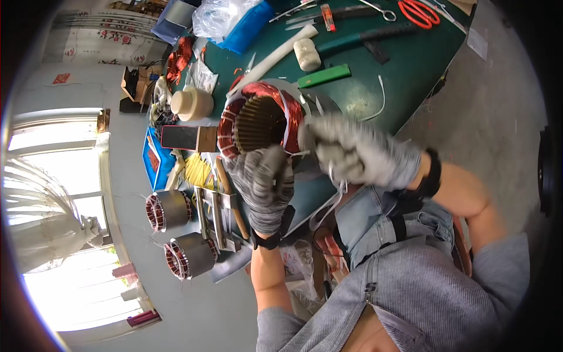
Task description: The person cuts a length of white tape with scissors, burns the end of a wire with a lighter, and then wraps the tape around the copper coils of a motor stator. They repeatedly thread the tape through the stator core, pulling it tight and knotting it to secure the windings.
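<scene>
Stators on floor: two small wound stators (169,210) and (190,254) lie at the far left, copper windings facing the window side, well apart from both hands.
Tray: blue tray (148,158) at the bench's left end; yellow sleeving strips (199,170) lie just beside it.
Tape roll: cream roll (192,103) stands on the bench, left of the work.
Bench: green-topped table (404,53), crowded with tools.
Stator in hand: large stator (260,120) with copper coil ends, bore facing the camera, resting on the near edge of the bench between the two hands.
Left hand: grey knit glove (263,185), forearm rising from the lower edge, wrist straight, fingers curled upward against the stator's lower rim. Contact with the rim is visible; a full clamp on it I cannot tell.
Right hand: grey knit glove (352,154), motion-blurred, forearm coming in from the right with elbow bent, black band at the wrist. Fingers bunched at the stator's right rim, where white tie strips (331,202) trail down; whether they pinch anything I cannot tell.
Hands relative: apart, one at each side of the stator.
Mallet: white-headed mallet (307,54) lies on the bench behind the stator.
Green block: flat green bar (324,75) just right of the mallet head.
Scissors: red-handled pair (419,12) at the bench's far right end.
</scene>
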Action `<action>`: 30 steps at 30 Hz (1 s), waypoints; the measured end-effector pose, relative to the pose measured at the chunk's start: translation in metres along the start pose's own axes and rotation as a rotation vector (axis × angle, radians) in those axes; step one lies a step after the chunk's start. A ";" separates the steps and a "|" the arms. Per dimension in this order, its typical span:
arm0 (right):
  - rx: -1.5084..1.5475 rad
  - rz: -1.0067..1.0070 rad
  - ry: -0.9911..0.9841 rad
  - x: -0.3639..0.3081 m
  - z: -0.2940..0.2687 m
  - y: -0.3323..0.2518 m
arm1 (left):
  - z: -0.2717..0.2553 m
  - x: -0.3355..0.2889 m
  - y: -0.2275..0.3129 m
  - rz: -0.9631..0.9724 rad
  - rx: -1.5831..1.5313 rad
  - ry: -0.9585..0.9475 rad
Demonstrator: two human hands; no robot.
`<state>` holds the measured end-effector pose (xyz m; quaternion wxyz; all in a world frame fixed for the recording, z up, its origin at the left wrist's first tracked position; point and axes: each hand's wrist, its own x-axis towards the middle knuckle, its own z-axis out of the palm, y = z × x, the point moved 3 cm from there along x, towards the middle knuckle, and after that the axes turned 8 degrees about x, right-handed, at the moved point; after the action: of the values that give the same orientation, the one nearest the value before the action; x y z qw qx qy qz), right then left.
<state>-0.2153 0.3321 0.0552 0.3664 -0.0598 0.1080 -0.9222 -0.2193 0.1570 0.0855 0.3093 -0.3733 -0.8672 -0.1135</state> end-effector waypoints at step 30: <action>-1.663 -1.379 0.221 0.026 -0.006 0.023 | -0.011 0.041 0.001 -0.361 -0.101 -0.415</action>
<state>-0.2202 0.2993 0.0445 -0.3977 -0.2536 0.6746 -0.5679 -0.2351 0.1771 0.1195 0.0807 -0.2432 -0.9577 -0.1310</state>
